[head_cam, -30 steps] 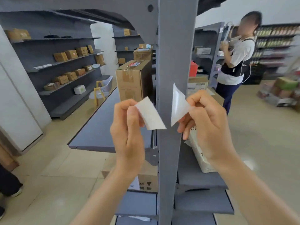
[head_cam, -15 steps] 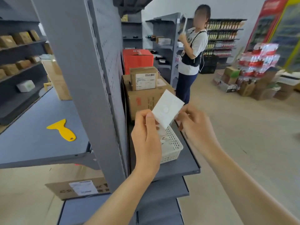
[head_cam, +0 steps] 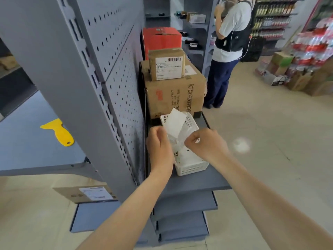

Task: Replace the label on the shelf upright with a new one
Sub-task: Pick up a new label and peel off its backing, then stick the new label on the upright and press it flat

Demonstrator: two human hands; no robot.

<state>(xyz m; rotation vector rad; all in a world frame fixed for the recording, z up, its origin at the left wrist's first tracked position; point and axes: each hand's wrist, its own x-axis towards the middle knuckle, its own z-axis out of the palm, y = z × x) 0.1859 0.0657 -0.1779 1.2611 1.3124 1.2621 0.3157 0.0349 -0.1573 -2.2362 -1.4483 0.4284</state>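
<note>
The grey shelf upright [head_cam: 59,69] with its slotted edge rises at the left. Both hands hover over a white perforated basket [head_cam: 191,167] on the grey shelf to the upright's right. My left hand [head_cam: 158,147] pinches a white label sheet [head_cam: 175,123] that stands up above the basket. My right hand [head_cam: 205,145] has its fingers closed on the sheet's lower right edge, where a thin paler layer [head_cam: 182,137] hangs. I cannot tell whether the two layers are joined. No label shows on the visible part of the upright.
A yellow scraper [head_cam: 59,131] lies on the blue-grey shelf left of the upright. Stacked cardboard boxes [head_cam: 173,94] and a red box [head_cam: 161,39] stand right behind the basket. Another person [head_cam: 228,49] stands in the aisle beyond. Goods are stacked on the floor at the right [head_cam: 306,56].
My view swung from the upright's front to its right side. Both hands moved away from the upright and down over the white basket, coming together on the paper.
</note>
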